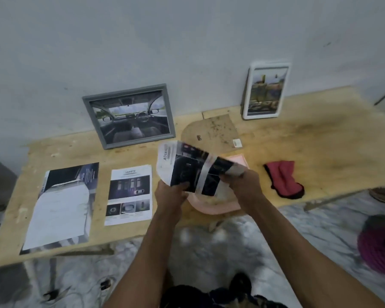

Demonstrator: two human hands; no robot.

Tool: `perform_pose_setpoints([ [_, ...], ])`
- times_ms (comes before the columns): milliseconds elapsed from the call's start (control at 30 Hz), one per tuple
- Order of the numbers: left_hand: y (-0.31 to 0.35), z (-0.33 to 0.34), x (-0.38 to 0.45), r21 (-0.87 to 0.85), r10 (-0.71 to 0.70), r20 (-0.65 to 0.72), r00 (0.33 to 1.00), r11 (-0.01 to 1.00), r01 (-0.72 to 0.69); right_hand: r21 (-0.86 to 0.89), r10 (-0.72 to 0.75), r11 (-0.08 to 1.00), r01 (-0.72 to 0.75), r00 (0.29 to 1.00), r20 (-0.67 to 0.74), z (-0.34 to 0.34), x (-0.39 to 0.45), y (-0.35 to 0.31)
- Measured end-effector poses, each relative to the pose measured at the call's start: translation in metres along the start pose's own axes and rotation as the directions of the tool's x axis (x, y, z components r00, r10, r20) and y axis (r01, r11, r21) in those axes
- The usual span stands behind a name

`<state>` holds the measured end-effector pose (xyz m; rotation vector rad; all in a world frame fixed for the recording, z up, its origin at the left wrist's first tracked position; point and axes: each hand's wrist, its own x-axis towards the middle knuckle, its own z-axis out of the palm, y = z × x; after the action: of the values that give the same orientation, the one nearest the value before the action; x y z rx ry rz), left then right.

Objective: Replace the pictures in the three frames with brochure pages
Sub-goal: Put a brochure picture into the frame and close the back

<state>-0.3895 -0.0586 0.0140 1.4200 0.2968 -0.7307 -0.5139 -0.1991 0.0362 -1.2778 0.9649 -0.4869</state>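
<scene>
Both hands hold a bent brochure page (187, 170) above a pink frame (211, 207) lying flat on the wooden table (309, 138). My left hand (171, 194) pinches the page's lower left edge and my right hand (240, 183) grips its right end. A grey frame (129, 116) with a car-interior picture leans on the wall at the back left. A white frame (265, 91) with a picture leans on the wall at the back right. Two more brochure pages lie flat on the left: a "Safety" page (129, 196) and a larger one (62, 207).
A brown backing board (211, 132) lies behind the pink frame, with a small white tag (237, 143) at its corner. A red cloth (283, 178) lies to the right. A purple object (380, 243) sits on the floor at the right.
</scene>
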Motion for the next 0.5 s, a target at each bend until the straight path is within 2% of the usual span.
perform_pose_setpoints([
  [100, -0.009, 0.021, -0.016, 0.044, 0.097, -0.018, 0.995, 0.994, -0.096, -0.001, -0.183, 0.983, 0.184, 0.98, 0.078, -0.053, 0.004, -0.003],
  [267, -0.01, 0.042, -0.036, 0.193, 0.333, 0.022, 0.943, 0.924, -0.331, -0.006, -0.145, 0.989, 0.148, 0.977, 0.156, -0.096, 0.025, -0.002],
  [367, -0.009, 0.044, -0.036, 0.381, 0.444, 0.079, 0.892, 0.814, -0.439, -0.032, -0.158, 0.986, 0.166, 0.972, 0.173, -0.101, 0.038, -0.008],
  [433, -0.007, 0.043, -0.028, 0.43, 0.465, 0.093, 0.88, 0.779, -0.457, -0.017, -0.163, 0.986, 0.169, 0.972, 0.168, -0.102, 0.046, -0.013],
  [500, -0.003, 0.044, -0.019, 0.435, 0.441, 0.103, 0.891, 0.786, -0.439, -0.036, -0.172, 0.983, 0.179, 0.974, 0.15, -0.102, 0.053, -0.02],
])
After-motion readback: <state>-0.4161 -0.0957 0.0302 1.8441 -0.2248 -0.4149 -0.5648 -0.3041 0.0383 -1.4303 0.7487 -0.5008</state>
